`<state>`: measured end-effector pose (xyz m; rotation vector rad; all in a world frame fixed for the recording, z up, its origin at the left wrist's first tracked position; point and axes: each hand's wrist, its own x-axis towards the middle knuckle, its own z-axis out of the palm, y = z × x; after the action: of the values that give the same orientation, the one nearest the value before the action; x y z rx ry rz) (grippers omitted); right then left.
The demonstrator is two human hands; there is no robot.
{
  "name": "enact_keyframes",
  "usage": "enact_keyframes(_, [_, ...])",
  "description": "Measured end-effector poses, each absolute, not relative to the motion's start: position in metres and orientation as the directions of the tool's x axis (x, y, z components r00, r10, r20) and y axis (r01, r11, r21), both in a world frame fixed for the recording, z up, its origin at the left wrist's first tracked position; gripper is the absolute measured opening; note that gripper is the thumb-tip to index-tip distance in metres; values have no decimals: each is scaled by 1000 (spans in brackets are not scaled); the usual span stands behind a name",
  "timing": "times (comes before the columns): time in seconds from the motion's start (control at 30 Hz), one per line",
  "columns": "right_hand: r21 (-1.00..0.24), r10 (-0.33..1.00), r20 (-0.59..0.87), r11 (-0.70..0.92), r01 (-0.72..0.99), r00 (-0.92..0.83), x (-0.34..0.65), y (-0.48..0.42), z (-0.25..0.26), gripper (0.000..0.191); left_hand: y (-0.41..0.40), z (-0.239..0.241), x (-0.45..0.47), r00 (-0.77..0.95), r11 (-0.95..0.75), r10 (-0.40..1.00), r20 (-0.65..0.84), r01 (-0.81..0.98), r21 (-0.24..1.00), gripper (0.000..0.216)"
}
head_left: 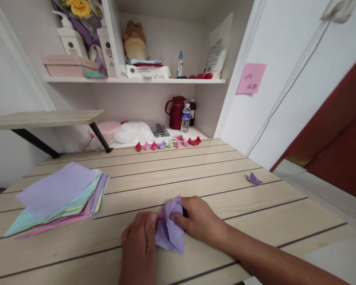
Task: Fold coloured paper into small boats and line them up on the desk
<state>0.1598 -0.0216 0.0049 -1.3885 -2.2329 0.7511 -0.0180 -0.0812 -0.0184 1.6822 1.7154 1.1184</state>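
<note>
On the near part of the tabletop, the left hand and the right hand pinch a folded purple paper between their fingers, one from each side, likely to keep its folds down, with coloured sheets piled far left.

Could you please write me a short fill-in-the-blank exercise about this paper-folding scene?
1. The paper held between the left hand and the right hand is ____ in colour.
2. The stack of sheets lies to the ____ of both hands.
3. The note stuck on the door is ____.
4. The jug beside the bottle is ____.
Missing words: purple; left; pink; red.
</note>
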Motion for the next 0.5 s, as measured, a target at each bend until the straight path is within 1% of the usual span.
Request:
enact_keyframes(0.1, [-664, 899, 47, 354, 658, -436, 163, -21, 6, 12, -79, -25, -15, -48, -107, 974, 223, 768, 631, 31])
enact_keyframes(0.17, [-674, 894, 65, 367, 640, -444, 165, -21, 5, 10, -79, -26, -11, -29, -108, 969, 243, 841, 530, 33])
enact_keyframes(0.23, [-679, 900, 110, 378, 630, -422, 167, -20, 2, 5, -80, -22, -6, -32, -95, 968, 250, 871, 482, 28])
enact_keyframes(0.33, [-693, 931, 143, 336, 638, -335, 171, -19, -2, 16, -83, -11, -1, -8, -86, 977, 212, 897, 433, 21])
enact_keyframes(0.37, [-703, 938, 132, 317, 636, -321, 173, -19, -3, 17, -83, -8, 1, 13, -93, 981, 193, 908, 408, 22])
enact_keyframes(0.43, [-745, 933, 90, 296, 598, -349, 177, -18, -2, 10, -82, -8, 3, 59, -120, 982, 179, 929, 351, 28])
enact_keyframes(0.47, [-777, 923, 66, 286, 561, -380, 179, -18, -1, 6, -82, -10, 4, 76, -136, 979, 190, 937, 323, 31])
enact_keyframes(0.5, [-813, 911, 42, 269, 515, -409, 182, -17, 0, 6, -81, -14, 5, 93, -155, 972, 216, 944, 291, 32])
